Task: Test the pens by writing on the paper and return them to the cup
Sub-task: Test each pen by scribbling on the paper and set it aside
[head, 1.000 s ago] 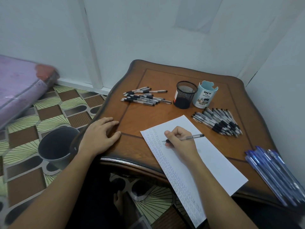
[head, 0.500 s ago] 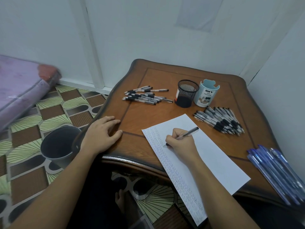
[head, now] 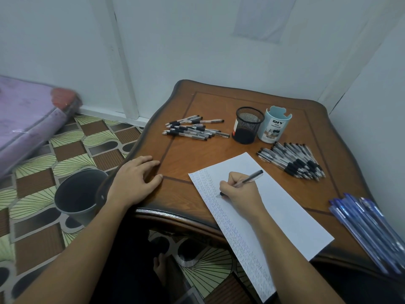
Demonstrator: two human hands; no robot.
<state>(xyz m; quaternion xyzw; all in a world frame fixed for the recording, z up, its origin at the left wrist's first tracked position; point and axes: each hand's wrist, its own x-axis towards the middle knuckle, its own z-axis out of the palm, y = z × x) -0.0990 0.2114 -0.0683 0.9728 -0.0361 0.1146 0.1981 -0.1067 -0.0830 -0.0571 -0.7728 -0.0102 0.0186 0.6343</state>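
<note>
Well, the wooden table (head: pixel 219 154) takes up the corner of the room; across its near side lies the long paper (head: pixel 285 216), one end hanging off the edge towards the person, a dense column of small marks down its left margin and the rest blank. On the floor to the left stands a dark bin (head: pixel 76 194); at the near right edge of the table lies a bundle of blue pens (head: pixel 368 233). The left hand (head: pixel 133 183) lies flat and relaxed on the table's left edge, grasping nothing; the right hand (head: pixel 241 191) rests on the paper, fingers curled round the pen (head: pixel 252 177), its tip down at the marked column and its back end tilted up to the far right. A big heap of pens (head: pixel 293 161) lies just right of the paper's far end; a smaller heap (head: pixel 192 129) lies far left; between them stand a black mesh cup (head: pixel 248 126) and a pale blue cup (head: pixel 274 126), side by side, neither showing pens above its rim.

I'd judge the writing test of this one pen is in hand; next it must be lifted and carried far across to a cup, though which cup I cannot tell, and dropped in upright without knocking either over.
</note>
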